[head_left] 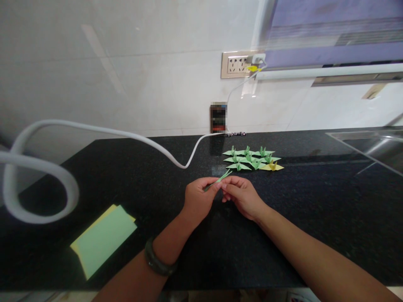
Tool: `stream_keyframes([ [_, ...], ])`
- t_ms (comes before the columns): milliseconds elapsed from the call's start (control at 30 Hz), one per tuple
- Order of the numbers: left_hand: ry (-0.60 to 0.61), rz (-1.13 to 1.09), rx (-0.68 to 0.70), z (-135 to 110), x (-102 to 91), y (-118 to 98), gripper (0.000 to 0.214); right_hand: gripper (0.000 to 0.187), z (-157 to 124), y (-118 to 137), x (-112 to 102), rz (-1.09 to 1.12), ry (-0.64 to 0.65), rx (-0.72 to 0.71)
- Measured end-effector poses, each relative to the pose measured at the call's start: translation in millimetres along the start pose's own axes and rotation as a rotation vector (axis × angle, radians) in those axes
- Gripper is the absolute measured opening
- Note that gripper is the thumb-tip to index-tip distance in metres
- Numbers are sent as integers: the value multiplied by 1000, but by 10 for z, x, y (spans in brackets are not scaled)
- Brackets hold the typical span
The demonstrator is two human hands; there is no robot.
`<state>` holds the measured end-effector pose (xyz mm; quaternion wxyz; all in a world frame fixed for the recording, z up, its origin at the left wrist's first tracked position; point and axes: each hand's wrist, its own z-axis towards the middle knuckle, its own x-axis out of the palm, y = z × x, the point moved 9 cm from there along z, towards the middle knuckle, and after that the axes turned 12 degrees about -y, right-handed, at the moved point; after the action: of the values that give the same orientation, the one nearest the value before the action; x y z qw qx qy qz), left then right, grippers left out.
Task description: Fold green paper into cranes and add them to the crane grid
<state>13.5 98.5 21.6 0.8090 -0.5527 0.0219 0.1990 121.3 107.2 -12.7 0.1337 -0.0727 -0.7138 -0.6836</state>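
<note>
Looking down, I have the dark speckled countertop [296, 260] spread wide beneath both forearms. My left hand [200, 201] and right hand [245, 198] meet over it near the middle, fingertips close together. Off to the left, well apart from my hands and nearer my body, lies a slanted stack of green and yellow sheets [107, 240]. Beyond my hands and to the right, a close group of folded green birds [239, 167] sits in rows, with one yellow bird [272, 167] at the near right corner.

Slimmest of all is the narrow folded green paper [224, 175], right at my fingertips and apart from the group. Its long axis runs on a slant: the near end lies along my left fingers, while the far end points away and rightward, parting into thin tips. My left thumb and fingers pinch it and cover most of its length, so that hand is the nearer. My right thumb and index finger pinch just beside them, the other fingers loosely curled; how tightly, I cannot tell.
</note>
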Motion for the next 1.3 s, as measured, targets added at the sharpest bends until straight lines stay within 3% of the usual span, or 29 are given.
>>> stream_keyframes([
  [267,-39,115,43,21,-44,-21,21,8,45,143,-203,-123,-200,-181],
  [467,-7,196,90,18,-61,-100,19,18,-143,594,-281,-474,-394,-610],
  [533,23,204,113,11,-44,-131,19,22,-203,700,-170,-604,-326,-752],
  [600,61,194,134,1,-10,-148,19,16,-214,695,-24,-707,-175,-818],
  [700,91,168,135,-5,38,-127,19,12,-158,603,32,-743,-65,-779],
  [900,22,137,74,25,-1,-50,19,15,-84,549,-64,-727,-127,-709],
  [1300,56,114,56,17,34,-11,18,15,-82,533,-21,-686,-59,-680],
])
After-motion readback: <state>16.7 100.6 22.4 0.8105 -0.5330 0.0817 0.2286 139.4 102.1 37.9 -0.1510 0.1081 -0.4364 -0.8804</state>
